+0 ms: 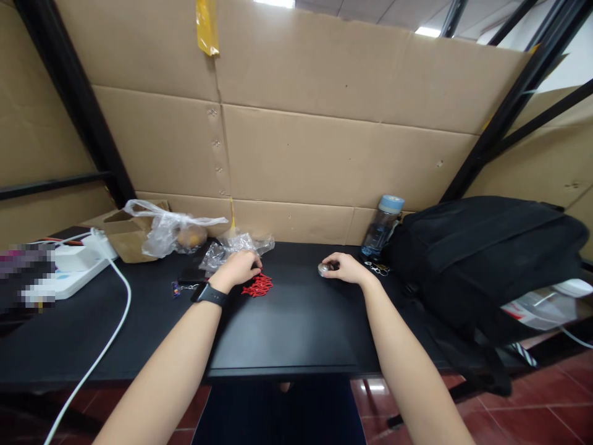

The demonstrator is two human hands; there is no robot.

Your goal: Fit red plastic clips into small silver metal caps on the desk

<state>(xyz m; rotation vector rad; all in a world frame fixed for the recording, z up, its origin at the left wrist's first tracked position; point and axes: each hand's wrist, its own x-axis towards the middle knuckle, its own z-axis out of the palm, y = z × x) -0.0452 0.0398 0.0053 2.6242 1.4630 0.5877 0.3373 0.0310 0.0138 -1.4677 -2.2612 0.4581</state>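
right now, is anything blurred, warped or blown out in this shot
Head view: wide lens splays the black frame posts outward; ceiling light at top blown out; pixelated patch masks the far left; same view, red pieces by the left hand and round metal piece at the right hand too small for detail.

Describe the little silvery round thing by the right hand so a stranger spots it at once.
Start at the black backpack on the right of the black table, and go left past the blue-capped water bottle. The right hand lies there, the small silvery disc at its fingertips. It is round and pale grey, unlike the loose red pile to its left.
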